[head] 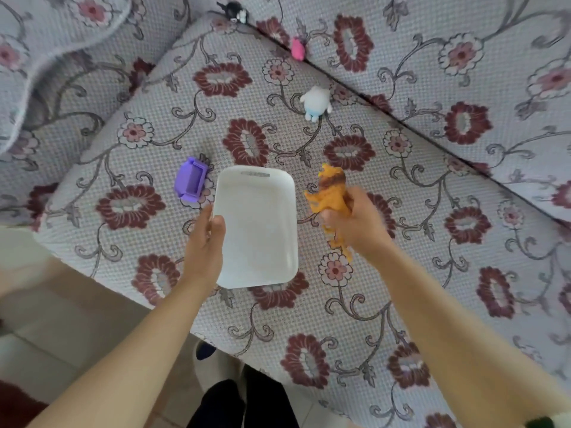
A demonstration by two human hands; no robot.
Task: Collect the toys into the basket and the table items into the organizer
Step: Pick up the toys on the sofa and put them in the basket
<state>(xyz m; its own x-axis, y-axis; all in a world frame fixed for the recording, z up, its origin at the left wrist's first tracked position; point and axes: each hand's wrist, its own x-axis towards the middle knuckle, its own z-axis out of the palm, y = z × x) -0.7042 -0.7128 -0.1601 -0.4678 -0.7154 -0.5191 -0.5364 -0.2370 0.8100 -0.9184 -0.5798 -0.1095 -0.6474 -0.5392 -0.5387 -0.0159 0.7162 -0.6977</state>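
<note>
A white rectangular basket [258, 223] lies on the flowered sofa seat. My left hand [205, 242] grips its left rim, thumb over the edge. Just right of the basket, my right hand [355, 223] holds an orange and brown toy figure [332, 189] above the seat. A purple toy sofa [190, 183] sits left of the basket. A white plush toy [315, 102] lies farther back. A pink toy [298, 48] and a black and white toy [236, 11] are wedged in the seam at the backrest.
The sofa seat [386, 304] is covered in grey cloth with dark red flowers; its front edge runs diagonally at the lower left. Beyond that edge is pale floor [61, 319]. My legs and a slipper show at the bottom.
</note>
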